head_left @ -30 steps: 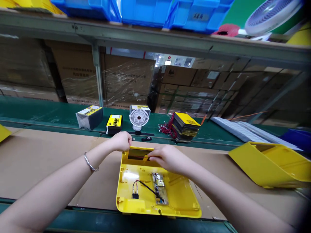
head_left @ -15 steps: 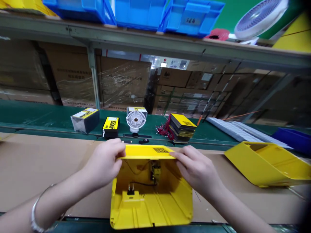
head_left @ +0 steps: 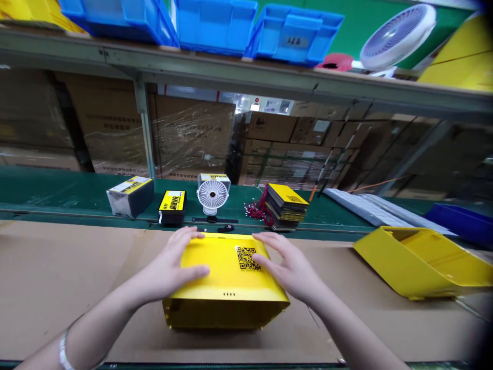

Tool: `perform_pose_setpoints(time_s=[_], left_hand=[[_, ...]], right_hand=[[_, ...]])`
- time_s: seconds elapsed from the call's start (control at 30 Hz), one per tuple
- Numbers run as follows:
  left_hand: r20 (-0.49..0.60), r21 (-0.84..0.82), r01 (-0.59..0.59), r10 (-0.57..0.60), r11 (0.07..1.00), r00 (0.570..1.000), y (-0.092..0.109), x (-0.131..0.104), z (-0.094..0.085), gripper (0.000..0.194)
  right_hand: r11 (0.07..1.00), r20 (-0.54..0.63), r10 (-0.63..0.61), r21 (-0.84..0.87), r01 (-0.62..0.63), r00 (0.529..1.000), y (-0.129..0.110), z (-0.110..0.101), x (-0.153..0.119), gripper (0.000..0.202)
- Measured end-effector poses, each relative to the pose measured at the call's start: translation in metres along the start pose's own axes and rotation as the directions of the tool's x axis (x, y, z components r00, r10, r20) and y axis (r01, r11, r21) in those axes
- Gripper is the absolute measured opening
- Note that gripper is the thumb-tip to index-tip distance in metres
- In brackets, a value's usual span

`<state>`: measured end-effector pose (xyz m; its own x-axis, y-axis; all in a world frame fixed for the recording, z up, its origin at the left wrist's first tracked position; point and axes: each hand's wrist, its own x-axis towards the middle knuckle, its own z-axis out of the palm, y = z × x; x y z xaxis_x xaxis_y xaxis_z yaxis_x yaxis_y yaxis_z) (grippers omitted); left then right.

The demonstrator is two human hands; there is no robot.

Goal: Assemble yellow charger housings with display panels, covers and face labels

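Fingers spread, my left hand (head_left: 173, 267) and right hand (head_left: 290, 264) flank a stiff-looking yellow case (head_left: 217, 275), best held by its sides.

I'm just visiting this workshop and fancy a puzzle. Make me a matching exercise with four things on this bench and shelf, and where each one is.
Things
1. Yellow casing with a QR code
2. Small white fan
3. Three light-blue bins
4. Red wires

Places
A. On the overhead shelf
B. At the left side, in the picture, of a stack of panels
C. Under the left hand and right hand
D. In front of a box

Right pairs: 1-C, 2-D, 3-A, 4-B
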<state>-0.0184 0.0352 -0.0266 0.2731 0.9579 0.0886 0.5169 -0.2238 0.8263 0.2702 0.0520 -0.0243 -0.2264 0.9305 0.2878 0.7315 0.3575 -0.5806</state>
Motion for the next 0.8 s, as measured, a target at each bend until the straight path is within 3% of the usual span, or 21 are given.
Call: perform_pose_setpoints(time_s=[0.03,0.1,0.2,0.27,0.33,0.57,0.7,0.8], left_hand=[[-0.104,-0.094,0.075,-0.084,0.993,0.991,-0.002,0.011,0.004,0.053],[-0.155,-0.220,0.166,-0.202,0.961,0.967,-0.010,0.030,0.013,0.042],[-0.075,-0.327,0.206,-0.243,0.922,0.967,-0.021,0.040,0.019,0.032],[-0.035,-0.376,0.215,-0.246,0.901,0.969,-0.023,0.037,0.019,0.028],[-0.012,-0.389,0.230,-0.254,0.892,0.967,-0.022,0.033,0.017,0.027],[-0.133,-0.183,0.199,-0.225,0.963,0.965,-0.018,0.037,0.016,0.021],[-0.109,-0.076,0.093,-0.101,0.993,0.989,-0.025,0.048,0.012,0.026],[-0.112,0.004,0.037,-0.037,0.999,0.993,-0.044,0.076,-0.001,0.039]], right_hand=[[0.992,0.001,0.090,0.085,-0.090,0.996,0.002,0.006,0.007,0.040],[0.913,0.134,0.210,0.327,-0.243,0.969,0.006,0.018,0.017,0.040],[0.679,0.349,0.208,0.621,-0.392,0.914,0.009,0.026,0.019,0.036],[0.562,0.375,0.179,0.720,-0.407,0.910,0.009,0.027,0.016,0.036],[0.504,0.374,0.165,0.763,-0.404,0.912,0.009,0.027,0.014,0.037],[0.593,0.307,0.226,0.710,-0.381,0.924,0.013,0.032,0.029,0.020],[0.552,0.310,0.203,0.748,-0.370,0.929,0.017,0.035,0.030,0.023],[0.522,0.323,0.176,0.770,-0.367,0.930,0.021,0.037,0.028,0.026]])
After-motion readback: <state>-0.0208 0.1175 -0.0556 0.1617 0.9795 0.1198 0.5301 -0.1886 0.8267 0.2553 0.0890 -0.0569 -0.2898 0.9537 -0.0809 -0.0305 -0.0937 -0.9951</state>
